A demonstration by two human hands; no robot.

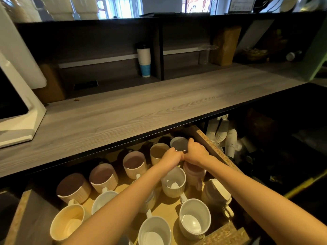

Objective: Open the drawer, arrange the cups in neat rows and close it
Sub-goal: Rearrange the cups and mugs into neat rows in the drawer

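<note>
Drawer (pixel 215 147), pulled open below the wood-grain surface (pixel 141 106); chipboard side wall visible on its right edge. Contents: ribbed cups standing upright, mouths up, in rough diagonal rows.

Far row, running along the drawer's back under the surface edge: four tan cups (pixel 104 175) with dark interiors, then a grey cup (pixel 179 144) at the drawer's far right corner. Darker cups sit behind these in shadow; count cannot be told.

Near rows, toward the drawer's front: white cups (pixel 194 216) with handles pointing various ways, one cream cup at the front left, one pink cup (pixel 193 174) just beside the right wall, and a lidded jar (pixel 217 193) tilted against that wall.

Left hand (pixel 170 159): reaching over the drawer's middle, fingers closed on the near rim of the grey cup. Right hand (pixel 195 152): thumb and fingers clamped on the same cup's right rim. Both hands touch each other at the knuckles.

Beyond the drawer, on the surface's back shelf: stack of paper cups (pixel 144 61), white over blue. Right of the drawer, more paper cup stacks in a dark recess.
</note>
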